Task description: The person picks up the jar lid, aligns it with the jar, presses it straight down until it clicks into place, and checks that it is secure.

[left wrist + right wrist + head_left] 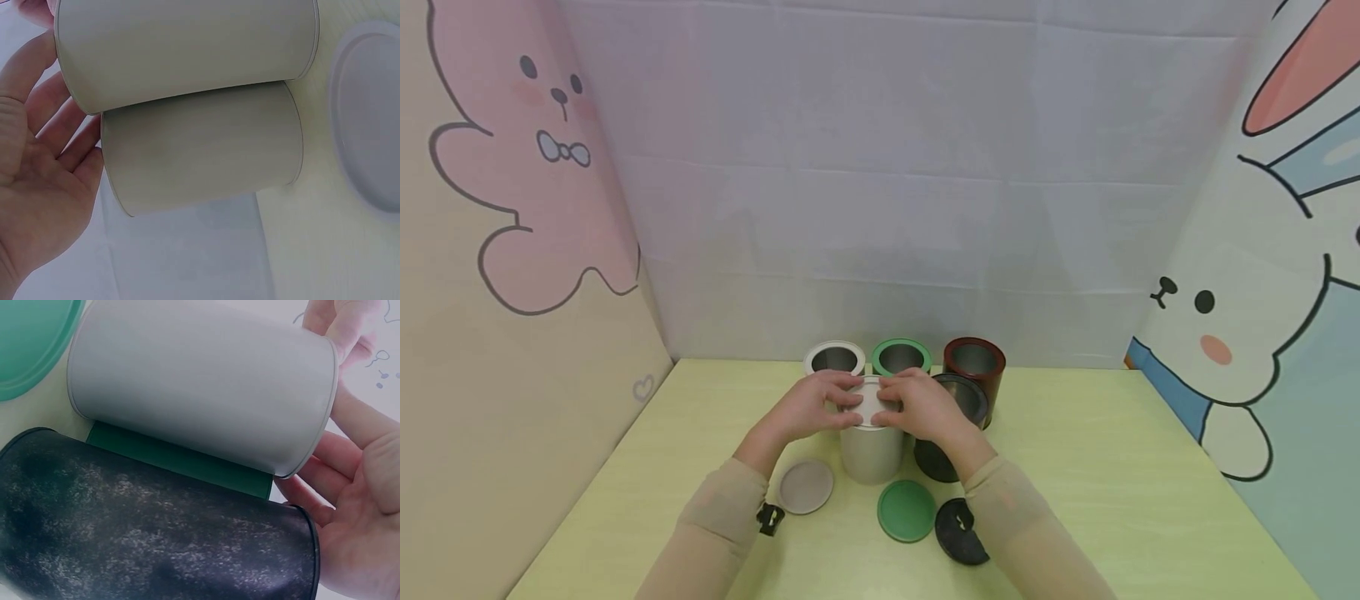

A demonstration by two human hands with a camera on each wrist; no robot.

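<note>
A white can [871, 458] stands upright in the front row, with a white lid [870, 402] over its top. From the left, my left hand [812, 406] rests its thumb and fingertips on the lid near its rim. My right hand [929, 406] touches the lid the same way from the right. Fingers of both hands bend loosely at the top end of the can in the left wrist view and the right wrist view. To the right stands a black can [144, 519], open at the top and partly behind my right hand.
Behind, uncovered, are a white-rimmed can [808, 360], a green-rimmed can [880, 347] and a dark red can [996, 383]. Nearer lie a pale lid [806, 487], a green lid [906, 511] and a black lid [955, 542], partly covered by my right sleeve.
</note>
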